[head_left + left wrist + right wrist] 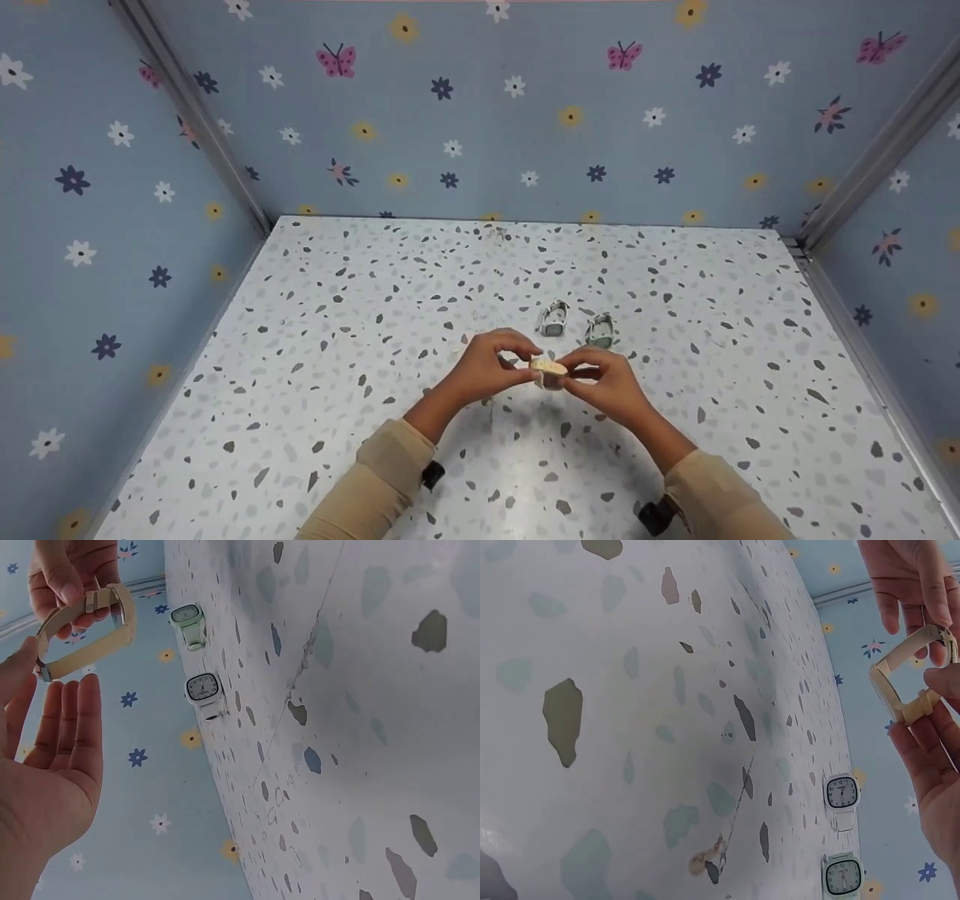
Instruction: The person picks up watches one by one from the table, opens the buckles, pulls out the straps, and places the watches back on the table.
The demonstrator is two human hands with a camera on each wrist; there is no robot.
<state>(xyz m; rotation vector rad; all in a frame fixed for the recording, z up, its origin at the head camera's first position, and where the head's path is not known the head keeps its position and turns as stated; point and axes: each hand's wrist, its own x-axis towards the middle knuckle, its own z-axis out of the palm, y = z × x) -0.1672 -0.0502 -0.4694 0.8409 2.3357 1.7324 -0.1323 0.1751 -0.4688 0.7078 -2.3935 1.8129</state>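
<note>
Above the tabletop, both hands hold a cream wristwatch (550,368) between them, its strap bent round into a loop. My left hand (484,367) pinches one end of the strap with thumb and forefinger; in the left wrist view its other fingers stretch out below the strap. On the opposite side, my right hand (606,381) pinches the strap between thumb and fingers. The right wrist view shows the cream strap (915,649) edge-on, its dial turned out of sight. Just beyond the hands lie a white wristwatch (202,688) and a pale green wristwatch (186,615).
The white speckled tabletop (360,300) carries the two watches side by side. Blue flowered panels (510,112) enclose it at the back and both sides, with metal edging (862,352) along the right. Dark wrist cameras are strapped below both sleeves.
</note>
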